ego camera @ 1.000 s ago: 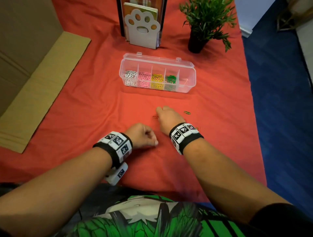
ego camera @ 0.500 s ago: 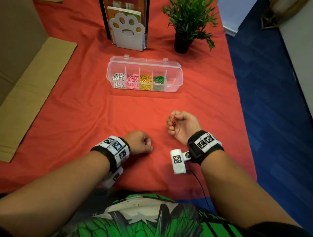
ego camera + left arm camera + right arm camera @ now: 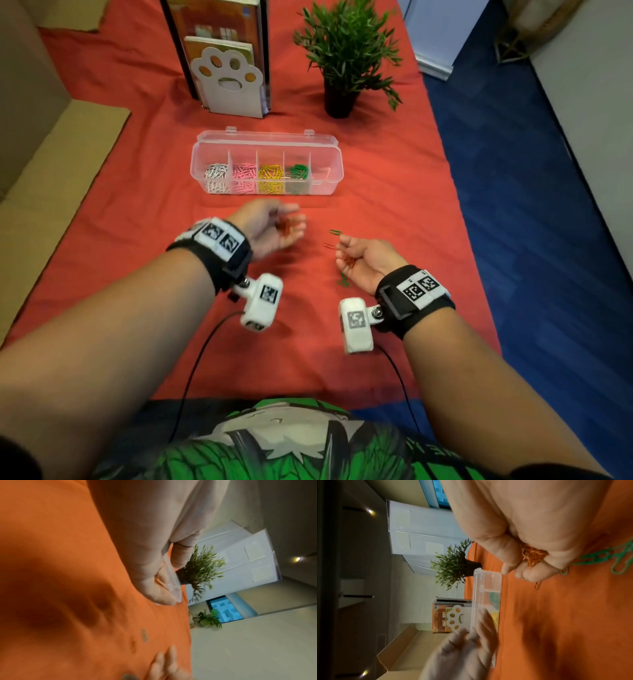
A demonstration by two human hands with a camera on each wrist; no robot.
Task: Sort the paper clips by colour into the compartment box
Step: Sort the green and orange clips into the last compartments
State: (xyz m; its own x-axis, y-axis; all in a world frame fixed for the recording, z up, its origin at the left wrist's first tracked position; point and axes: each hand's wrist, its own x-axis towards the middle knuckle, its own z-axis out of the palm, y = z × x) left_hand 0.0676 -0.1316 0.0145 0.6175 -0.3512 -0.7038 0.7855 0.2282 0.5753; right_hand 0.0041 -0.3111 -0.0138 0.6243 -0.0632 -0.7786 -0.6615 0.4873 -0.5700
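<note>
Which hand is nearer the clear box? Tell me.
Left. The left hand hovers just in front of the clear box, holding red clips. The right hand sits farther back toward the person, also holding red clips.

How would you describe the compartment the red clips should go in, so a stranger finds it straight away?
Find the clear compartment box on the red cloth, before the potted plant. Its sections run white, pink, yellow, green clips. Take the far-right section, beside green: the only one holding no heap of clips.
</note>
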